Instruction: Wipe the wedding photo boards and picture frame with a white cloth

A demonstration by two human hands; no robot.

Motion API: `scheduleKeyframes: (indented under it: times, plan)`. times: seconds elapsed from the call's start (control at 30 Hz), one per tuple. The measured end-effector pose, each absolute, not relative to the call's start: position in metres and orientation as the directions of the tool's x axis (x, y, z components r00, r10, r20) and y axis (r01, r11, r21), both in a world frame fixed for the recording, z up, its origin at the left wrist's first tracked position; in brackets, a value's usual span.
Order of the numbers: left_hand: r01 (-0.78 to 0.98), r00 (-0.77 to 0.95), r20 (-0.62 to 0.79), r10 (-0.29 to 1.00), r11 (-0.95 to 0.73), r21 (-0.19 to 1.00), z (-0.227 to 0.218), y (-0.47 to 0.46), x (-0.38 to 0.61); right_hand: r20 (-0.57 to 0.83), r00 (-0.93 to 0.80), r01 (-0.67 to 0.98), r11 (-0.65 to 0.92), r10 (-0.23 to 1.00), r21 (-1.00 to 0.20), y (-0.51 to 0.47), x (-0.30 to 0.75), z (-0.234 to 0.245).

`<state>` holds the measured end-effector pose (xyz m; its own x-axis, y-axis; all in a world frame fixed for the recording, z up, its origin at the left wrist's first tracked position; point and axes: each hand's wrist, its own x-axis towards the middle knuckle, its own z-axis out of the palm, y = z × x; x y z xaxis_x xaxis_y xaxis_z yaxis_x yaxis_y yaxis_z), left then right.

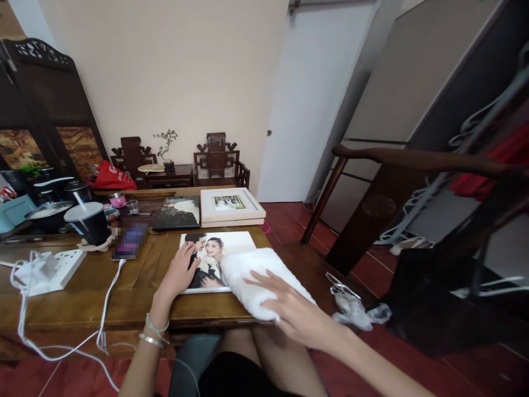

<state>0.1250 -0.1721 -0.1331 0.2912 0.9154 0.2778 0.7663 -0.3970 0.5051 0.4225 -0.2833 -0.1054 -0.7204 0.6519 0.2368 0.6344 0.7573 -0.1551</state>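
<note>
A photo panel (209,270) printed with a picture of two people lies flat on the wooden table near its front edge. My left hand (177,271) rests on the panel's left side with its fingers stretched out, holding nothing. Across the panel's right part lies a folded, fluffy white towel (243,275), which reaches past the table's right edge. My right hand (285,303) grips the towel from above, its fingers spread over the cloth and its thumb at the near side. The towel hides the panel's lower right corner.
Behind the panel lie a dark photo panel (177,212) and stacked white frames (232,220). Leftward on the table (165,309) are a phone (130,241), a lidded cup (88,223), a power strip (68,267) and loose white cables. A wooden chair (372,209) stands at right.
</note>
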Motion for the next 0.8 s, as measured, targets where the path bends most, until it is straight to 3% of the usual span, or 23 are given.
scheduleKeyframes:
  times: [0.13,0.5,0.8]
  plan:
    - [0.741,0.352,0.28,0.893,-0.449,0.5,-0.132,-0.173,0.119,0.223,-0.696,0.657,0.731,0.682,-0.183,-0.281,0.421,-0.101]
    - [0.752,0.315,0.258,0.913,-0.406,0.519,-0.127,-0.176,0.121,0.288,-0.543,0.794,0.594,0.789,-0.129,-0.139,0.4,-0.084]
    - [0.743,0.271,0.291,0.918,-0.391,0.543,-0.131,-0.176,0.124,0.303,-0.645,0.691,0.705,0.701,-0.161,-0.24,0.413,-0.113]
